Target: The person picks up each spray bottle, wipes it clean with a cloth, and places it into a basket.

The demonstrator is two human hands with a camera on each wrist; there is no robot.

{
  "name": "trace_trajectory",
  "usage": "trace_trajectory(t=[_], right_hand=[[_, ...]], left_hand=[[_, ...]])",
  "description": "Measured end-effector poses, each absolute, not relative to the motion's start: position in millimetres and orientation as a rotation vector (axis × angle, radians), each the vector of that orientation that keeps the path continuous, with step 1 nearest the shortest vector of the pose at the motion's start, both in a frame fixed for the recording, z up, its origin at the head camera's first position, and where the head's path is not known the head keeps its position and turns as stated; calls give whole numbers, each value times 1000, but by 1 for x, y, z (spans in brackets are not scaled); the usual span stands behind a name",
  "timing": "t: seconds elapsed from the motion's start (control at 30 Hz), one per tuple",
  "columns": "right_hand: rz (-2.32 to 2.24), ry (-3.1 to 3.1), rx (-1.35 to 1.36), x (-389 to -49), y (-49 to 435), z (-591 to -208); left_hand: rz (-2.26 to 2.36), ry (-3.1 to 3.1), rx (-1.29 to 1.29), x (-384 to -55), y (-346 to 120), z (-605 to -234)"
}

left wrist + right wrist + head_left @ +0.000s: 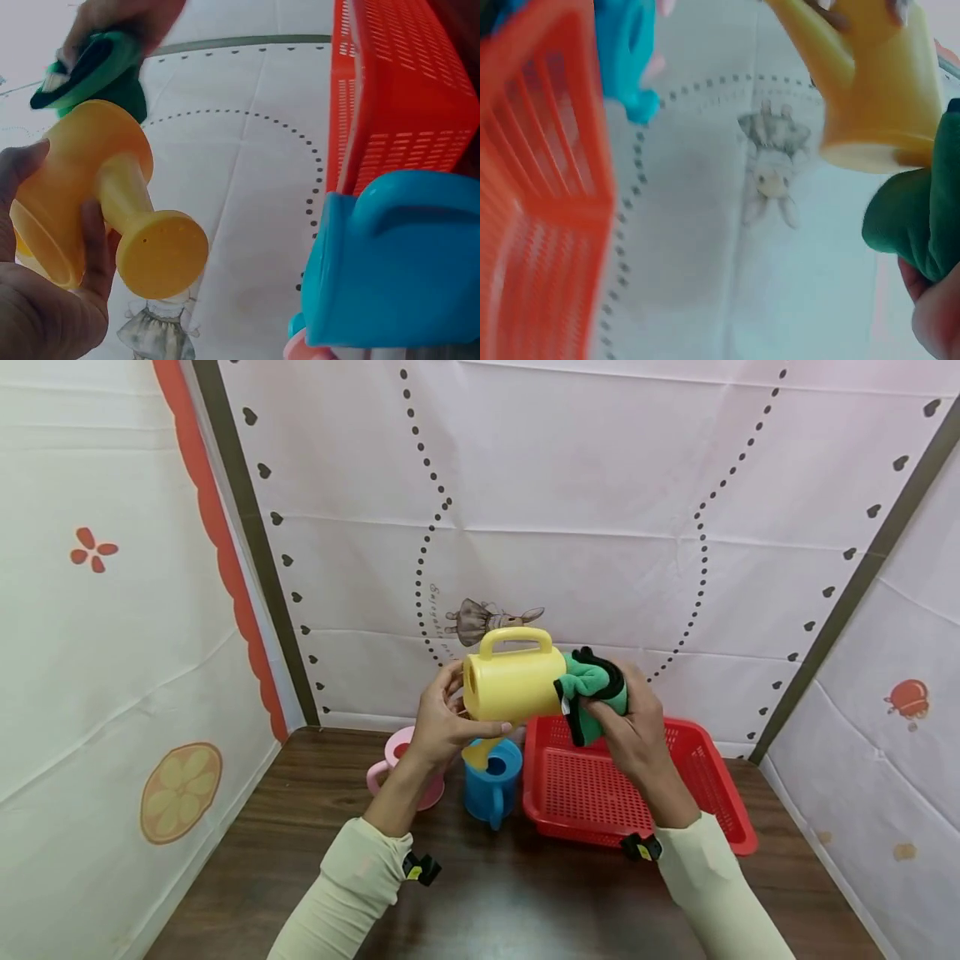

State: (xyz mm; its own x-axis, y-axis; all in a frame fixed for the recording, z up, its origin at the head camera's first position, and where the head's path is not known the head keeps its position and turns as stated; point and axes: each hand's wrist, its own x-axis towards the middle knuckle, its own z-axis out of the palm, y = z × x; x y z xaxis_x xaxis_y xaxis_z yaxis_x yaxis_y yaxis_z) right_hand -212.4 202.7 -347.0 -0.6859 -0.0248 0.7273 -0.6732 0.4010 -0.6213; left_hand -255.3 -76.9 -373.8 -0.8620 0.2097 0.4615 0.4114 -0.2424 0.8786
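Tipped on its side in the air is a yellow toy watering can (pixel 517 685), its handle uppermost and its round sprinkler head (pixel 163 253) pointing down. My left hand (pixel 442 718) grips it near the open top, with the thumb and fingers on either side. A green cloth with black edging (pixel 592 689) is bunched in my right hand (pixel 637 727), which holds it against the can's base. In the right wrist view the green cloth (pixel 915 217) touches the rim of the base. The inside of the can is mostly hidden.
Below the hands a blue watering can (pixel 493 785) stands on the brown wooden table (pixel 300 860), with a pink watering can (pixel 431 793) to its left, partly behind my left arm. A red perforated basket (pixel 570 835) sits to the right, under my right hand. Patterned cloth walls surround the table.
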Motion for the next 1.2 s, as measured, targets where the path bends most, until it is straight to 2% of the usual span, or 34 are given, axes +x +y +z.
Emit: trace_trajectory(t=[0.37,0.73,0.93,1.2], right_hand=[[635,-1960,857,-219,195,-328],[406,-1962,1027,-213,161,-321],[291,-1944,1087,-207,139,-315],[295,-1939,1074,-206,141,-315]], left_hand=[[-2040,-1960,-698,-250,-75,-372],[-1872,-2034,-675,-251,-80,-372],[-1984,-2012,-672,-253,-79,-377],[-2009,-1968,-720,-254,-78,-377]])
